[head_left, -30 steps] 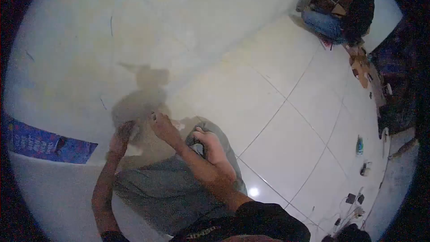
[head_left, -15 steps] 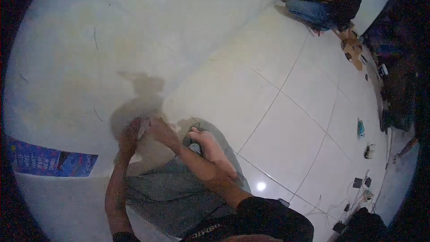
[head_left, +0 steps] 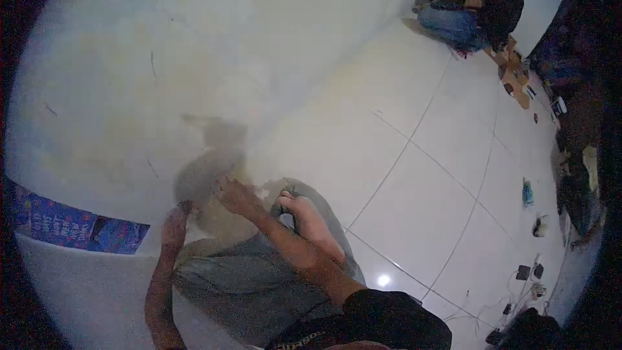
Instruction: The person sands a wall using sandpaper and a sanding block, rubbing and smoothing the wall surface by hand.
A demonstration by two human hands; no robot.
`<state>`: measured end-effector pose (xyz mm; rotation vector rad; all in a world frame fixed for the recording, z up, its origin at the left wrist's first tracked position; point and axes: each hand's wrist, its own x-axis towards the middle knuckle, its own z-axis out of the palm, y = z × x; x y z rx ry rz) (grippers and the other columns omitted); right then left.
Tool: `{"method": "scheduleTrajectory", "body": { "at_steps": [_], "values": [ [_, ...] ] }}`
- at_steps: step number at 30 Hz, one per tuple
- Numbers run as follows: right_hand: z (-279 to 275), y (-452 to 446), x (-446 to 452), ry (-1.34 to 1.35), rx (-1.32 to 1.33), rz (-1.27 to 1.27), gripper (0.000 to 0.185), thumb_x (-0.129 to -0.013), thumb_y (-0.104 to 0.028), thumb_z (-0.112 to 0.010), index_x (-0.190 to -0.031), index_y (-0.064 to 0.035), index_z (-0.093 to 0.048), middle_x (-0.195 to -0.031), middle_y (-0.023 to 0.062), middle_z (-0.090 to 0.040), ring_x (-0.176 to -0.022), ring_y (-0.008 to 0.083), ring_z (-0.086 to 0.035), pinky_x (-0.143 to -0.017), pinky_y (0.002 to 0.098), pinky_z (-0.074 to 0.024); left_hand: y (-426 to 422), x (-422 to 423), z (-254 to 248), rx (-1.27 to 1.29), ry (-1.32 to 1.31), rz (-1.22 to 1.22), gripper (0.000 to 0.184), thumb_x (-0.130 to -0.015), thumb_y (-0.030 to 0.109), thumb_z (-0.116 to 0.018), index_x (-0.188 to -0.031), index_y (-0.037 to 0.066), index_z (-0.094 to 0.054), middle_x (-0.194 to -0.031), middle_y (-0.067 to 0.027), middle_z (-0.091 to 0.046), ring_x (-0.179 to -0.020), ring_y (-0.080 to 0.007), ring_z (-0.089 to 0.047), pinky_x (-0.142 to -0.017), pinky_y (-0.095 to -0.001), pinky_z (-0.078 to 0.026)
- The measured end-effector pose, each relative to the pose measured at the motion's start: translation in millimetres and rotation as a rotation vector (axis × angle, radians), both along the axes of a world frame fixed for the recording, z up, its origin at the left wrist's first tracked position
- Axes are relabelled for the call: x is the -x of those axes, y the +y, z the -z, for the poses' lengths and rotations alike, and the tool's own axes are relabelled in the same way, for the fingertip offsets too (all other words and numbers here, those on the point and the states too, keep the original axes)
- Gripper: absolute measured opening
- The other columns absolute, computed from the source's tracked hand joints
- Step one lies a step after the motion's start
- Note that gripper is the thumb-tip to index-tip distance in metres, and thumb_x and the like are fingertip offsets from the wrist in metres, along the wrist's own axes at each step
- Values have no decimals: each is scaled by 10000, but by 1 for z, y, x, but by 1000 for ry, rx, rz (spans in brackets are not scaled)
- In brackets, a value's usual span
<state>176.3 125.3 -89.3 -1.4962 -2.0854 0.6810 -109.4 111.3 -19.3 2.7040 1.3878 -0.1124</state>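
Observation:
My left hand [head_left: 176, 222] is raised in front of the pale wall [head_left: 259, 32], its fingers drawn together; what they hold, if anything, is too small to tell. Up and to the right of it, my right hand [head_left: 236, 196] has its fingers bent into a pinch near the wall, and nothing can be made out between them. The two hands are apart. Their shadow [head_left: 207, 175] falls on the wall. My grey-clad leg [head_left: 253, 285] and bare foot [head_left: 310, 220] lie below and beside the right forearm.
A blue printed sheet [head_left: 78, 223] is at the far left. Another person [head_left: 502, 6] sits at the upper right, near cardboard pieces [head_left: 516, 81]. A bottle [head_left: 527, 192], black adapters [head_left: 523, 272] and cables lie on the tiled floor [head_left: 427, 201] at the right.
Half a second ago my hands were close together; now they are apart, the left one lower and further left. The whole view has also shifted slightly.

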Motion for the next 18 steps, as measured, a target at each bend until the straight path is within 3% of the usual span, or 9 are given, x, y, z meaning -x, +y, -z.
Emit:
{"method": "scheduleTrajectory", "body": {
  "at_steps": [2,5,7,8,10,14,16,17,18],
  "values": [
    [24,-5,4,-10,-59,11,376,-1028,-293,-558,-1317,-55,-590,-1314,202,-599,-1165,443,-610,-1065,527,-472,14,-8,22,112,-7,-114,644,-879,29,-580,-1511,94,-473,-1615,-105,-411,-1466,-297,-414,-1201,-434,-355],
    [28,-7,1,-19,-193,60,389,-1012,-243,-559,-1343,-38,-566,-1316,223,-589,-1174,442,-604,-1056,522,-479,48,-25,70,191,-381,-18,599,-917,41,-553,-1509,112,-484,-1588,-96,-442,-1439,-298,-444,-1187,-437,-369],
    [19,-13,-1,6,-237,90,403,-1001,-210,-559,-1360,-26,-551,-1317,238,-583,-1180,441,-599,-1049,518,-484,52,-56,70,-282,157,181,563,-961,59,-515,-1518,132,-479,-1553,-120,-476,-1414,-308,-468,-1174,-443,-388],
    [13,-15,-1,28,-249,103,411,-996,-193,-560,-1368,-21,-543,-1318,245,-579,-1183,441,-597,-1046,516,-486,51,-73,63,-280,152,179,563,-961,59,-515,-1518,132,-479,-1553,-120,-476,-1414,-308,-468,-1174,-443,-388],
    [3,-15,-5,63,-283,128,429,-985,-160,-560,-1386,-9,-527,-1319,260,-572,-1188,440,-593,-1040,512,-491,41,-142,-9,281,-529,-137,519,-989,81,-498,-1507,120,-480,-1547,-132,-474,-1400,-337,-478,-1162,-461,-400],
    [-6,-6,-7,-6,-452,130,473,-964,-93,-562,-1420,14,-495,-1322,289,-559,-1200,439,-584,-1027,504,-500,46,-164,-17,206,-449,-63,491,-994,105,-509,-1482,55,-482,-1513,-161,-497,-1356,-362,-519,-1134,-464,-435],
    [-1,-1,-4,-80,-559,132,498,-953,-60,-562,-1437,25,-480,-1323,303,-552,-1206,438,-580,-1021,500,-505,55,-159,-2,-422,-177,413,504,-991,121,-516,-1479,9,-463,-1502,-180,-508,-1339,-363,-542,-1126,-477,-443],
    [2,1,-3,-105,-586,124,511,-948,-44,-562,-1446,31,-472,-1324,310,-549,-1209,438,-577,-1018,498,-508,56,-151,3,-421,-179,413,504,-991,121,-516,-1479,9,-463,-1502,-180,-508,-1339,-363,-542,-1126,-477,-443],
    [14,3,-1,-144,-518,116,556,-936,-62,-577,-1473,19,-455,-1354,330,-525,-1236,463,-557,-1029,506,-500,52,-145,3,-186,-103,233,528,-978,101,-518,-1492,4,-447,-1518,-189,-494,-1369,-357,-517,-1143,-481,-429]
  ]
}}
